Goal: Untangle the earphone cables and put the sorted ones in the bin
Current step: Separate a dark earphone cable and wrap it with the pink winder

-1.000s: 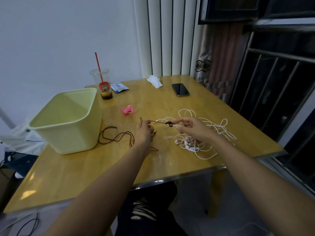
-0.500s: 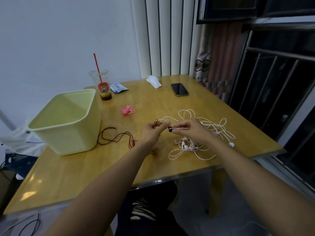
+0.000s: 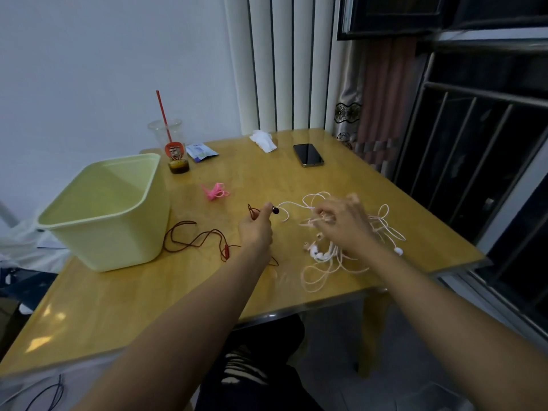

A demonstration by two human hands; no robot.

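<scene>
Far left on the wooden table (image 3: 148,292): pale green bin (image 3: 118,241), upright, open top, close to the table's left edge. Just behind its right corner is a clear plastic cup (image 3: 166,134) w/ red straw and dark liquid at the bottom. A small blue-white packet (image 3: 202,151) lies beside it.

The dark red earphone cable (image 3: 195,240) lies in loose loops on the table btwn bin and left hand, its inline remote at the near end. A pink cable bundle (image 3: 216,192) sits apart, further back.

The left hand (image 3: 256,229) has thumb and forefinger pinching the dark red cable right by its earbud (image 3: 275,210), which pokes out past the fingertips. A small loop of the same cable sticks up on the hand's left side.

Centre back: crumpled white tissue (image 3: 264,140), then a black phone (image 3: 307,155) lying flat.

The right hand (image 3: 344,223) is motion-blurred. Its fingers are curled, pinching a strand of the white earphone tangle (image 3: 323,262); exact grip can't be made out. The tangle spreads under and around that hand, w/ white earbuds clustered near the wrist and one more out on the right. A white strand runs from the tangle toward the dark earbud; touching or not, can't tell.
</scene>
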